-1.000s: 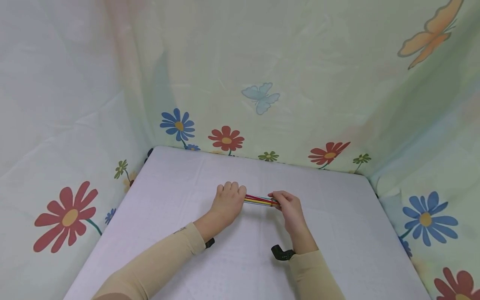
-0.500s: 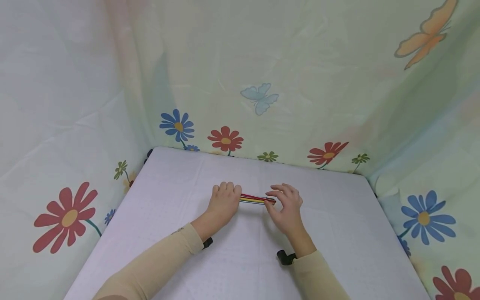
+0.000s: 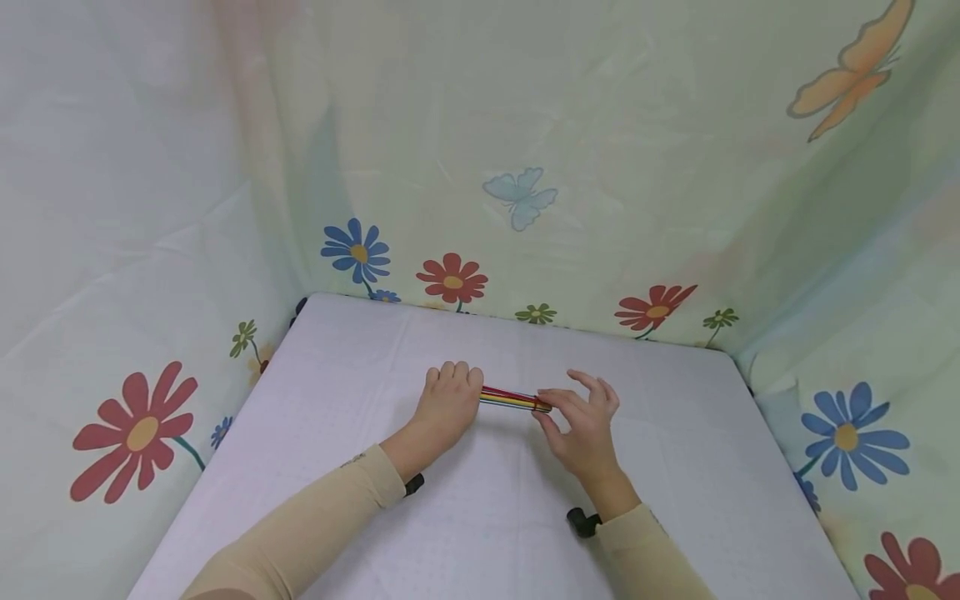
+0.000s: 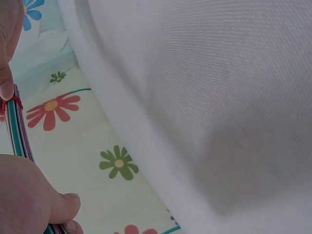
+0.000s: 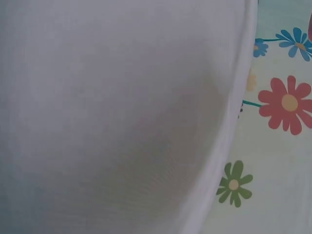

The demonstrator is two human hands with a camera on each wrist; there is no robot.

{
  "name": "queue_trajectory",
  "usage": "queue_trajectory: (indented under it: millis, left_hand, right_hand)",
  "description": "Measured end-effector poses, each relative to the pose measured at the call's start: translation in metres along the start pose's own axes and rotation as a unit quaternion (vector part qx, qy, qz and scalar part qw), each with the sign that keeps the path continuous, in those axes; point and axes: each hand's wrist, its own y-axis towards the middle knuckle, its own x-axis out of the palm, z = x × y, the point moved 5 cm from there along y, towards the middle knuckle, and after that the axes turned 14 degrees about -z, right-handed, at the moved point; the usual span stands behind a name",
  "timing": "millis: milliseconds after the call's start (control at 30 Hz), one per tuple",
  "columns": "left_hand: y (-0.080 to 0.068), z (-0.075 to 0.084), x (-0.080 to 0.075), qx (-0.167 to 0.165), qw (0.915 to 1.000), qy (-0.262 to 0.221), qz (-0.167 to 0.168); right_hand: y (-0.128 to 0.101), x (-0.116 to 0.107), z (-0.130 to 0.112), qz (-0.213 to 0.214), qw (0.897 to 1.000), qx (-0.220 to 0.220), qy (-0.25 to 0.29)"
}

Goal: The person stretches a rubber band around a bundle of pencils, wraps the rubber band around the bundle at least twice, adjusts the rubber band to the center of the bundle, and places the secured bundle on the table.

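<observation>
A bundle of slim coloured sticks (image 3: 506, 398), with red, yellow and blue among them, is held crosswise over the white table. My left hand (image 3: 447, 404) grips its left part in a fist, covering that end. At the right end, a red rubber band (image 3: 537, 404) goes round the sticks. My right hand (image 3: 587, 429) has its thumb and index finger pinched at this band, its other fingers raised. In the left wrist view, teal and purplish sticks (image 4: 18, 134) show between the two hands, with a fingertip right at the band. Neither hand nor bundle shows in the right wrist view.
A white cloth covers the table (image 3: 480, 533). Hanging fabric (image 3: 615, 208) printed with flowers and butterflies encloses its back and sides. Black wrist devices (image 3: 582, 522) sit under both wrists.
My right hand opened its fingers upward and shifted slightly right, and its thumb and index finger now pinch at the band. My left hand moved a little left with the bundle, then stayed.
</observation>
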Motion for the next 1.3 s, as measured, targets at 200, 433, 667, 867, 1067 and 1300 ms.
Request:
queue_trajectory:
  millis: [200, 433, 667, 867, 1067, 1300]
  left_hand:
    - [-0.003, 0.0, -0.003, -0.002, 0.9999, -0.003, -0.012]
    - [-0.003, 0.002, -0.006, 0.007, 1.0, -0.003, 0.002]
    - [-0.003, 0.007, -0.004, 0.01, 0.9999, 0.005, -0.004]
    - [-0.007, 0.007, -0.002, 0.001, 1.0, -0.003, 0.003]
    - [-0.008, 0.005, 0.001, 0.0, 0.9999, -0.011, -0.004]
    - [-0.007, 0.004, 0.0, 0.009, 1.0, -0.004, -0.002]
  right_hand:
    - [-0.004, 0.003, -0.001, 0.012, 1.0, -0.008, 0.017]
    - [-0.003, 0.006, -0.005, -0.017, 0.999, 0.021, 0.021]
    - [0.002, 0.015, -0.013, -0.071, 0.996, 0.061, 0.006]
    - [0.003, 0.015, -0.015, -0.062, 0.996, 0.061, -0.007]
    - [-0.007, 0.014, -0.004, -0.046, 0.996, 0.081, 0.019]
    - [-0.009, 0.009, -0.001, -0.027, 0.995, 0.074, 0.06]
